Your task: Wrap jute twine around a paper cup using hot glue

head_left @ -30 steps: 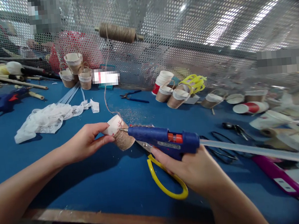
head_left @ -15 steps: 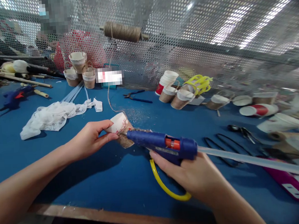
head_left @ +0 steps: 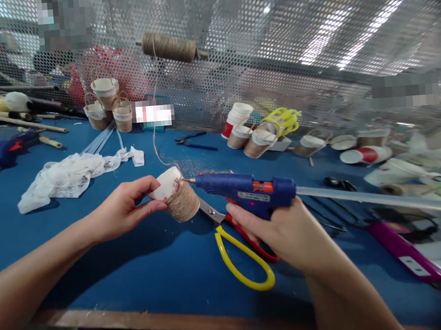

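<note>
My left hand [head_left: 134, 202] pinches the rim of a paper cup [head_left: 182, 202] wrapped in brown twine, which is tilted with its mouth toward the upper left. My right hand [head_left: 277, 231] is closed round the handle of a blue hot glue gun [head_left: 230, 187]. The gun's metal nozzle points left and meets the twine near the cup's rim; I cannot tell if they touch. A long clear glue stick [head_left: 360, 198] sticks out of its back. Below the gun lie scissors [head_left: 247, 264] with one yellow and one red handle, partly behind my right hand. A strand of twine [head_left: 155, 139] runs up from the cup.
A twine spool [head_left: 169, 47] hangs on the perforated metal screen. White lace [head_left: 68, 174], pliers [head_left: 198, 142] and another glue gun [head_left: 11, 148] lie on the blue table. Twine-wrapped cups [head_left: 259, 144] stand at the back. A purple power strip [head_left: 406, 252] lies at the right.
The glue gun's nozzle has moved from the cup's front to the far right side of its rim. More of the cup's twine side and the scissors now show.
</note>
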Action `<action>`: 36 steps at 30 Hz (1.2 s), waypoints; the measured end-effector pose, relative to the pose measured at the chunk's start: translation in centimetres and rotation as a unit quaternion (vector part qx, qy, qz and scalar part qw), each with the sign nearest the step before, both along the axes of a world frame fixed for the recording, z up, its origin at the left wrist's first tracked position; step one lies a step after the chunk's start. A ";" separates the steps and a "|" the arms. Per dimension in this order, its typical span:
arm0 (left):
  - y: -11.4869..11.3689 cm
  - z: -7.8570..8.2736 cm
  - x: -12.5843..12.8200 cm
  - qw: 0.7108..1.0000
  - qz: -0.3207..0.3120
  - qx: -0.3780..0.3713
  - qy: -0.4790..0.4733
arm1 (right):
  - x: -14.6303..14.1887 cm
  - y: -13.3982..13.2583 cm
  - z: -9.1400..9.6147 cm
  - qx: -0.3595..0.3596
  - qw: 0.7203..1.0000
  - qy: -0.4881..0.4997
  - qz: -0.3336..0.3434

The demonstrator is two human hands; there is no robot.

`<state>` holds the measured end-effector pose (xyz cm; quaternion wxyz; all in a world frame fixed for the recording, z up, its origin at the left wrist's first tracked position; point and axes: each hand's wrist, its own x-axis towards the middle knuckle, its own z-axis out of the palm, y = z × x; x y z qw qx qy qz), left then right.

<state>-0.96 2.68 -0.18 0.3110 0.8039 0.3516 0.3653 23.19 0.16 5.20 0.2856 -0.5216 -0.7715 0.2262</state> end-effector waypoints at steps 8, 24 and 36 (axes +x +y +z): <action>0.1 0.0 0.0 1.000 -0.007 0.001 -0.008 | 0.1 -0.2 -0.2 -0.057 0.998 0.009 -0.025; 0.1 0.0 0.0 1.000 -0.001 -0.010 0.003 | 0.0 -0.5 0.0 -0.076 0.997 0.018 -0.010; 0.2 -0.1 0.2 0.999 0.037 -0.010 0.016 | -0.5 -1.1 -0.9 -0.068 0.997 -0.011 -0.018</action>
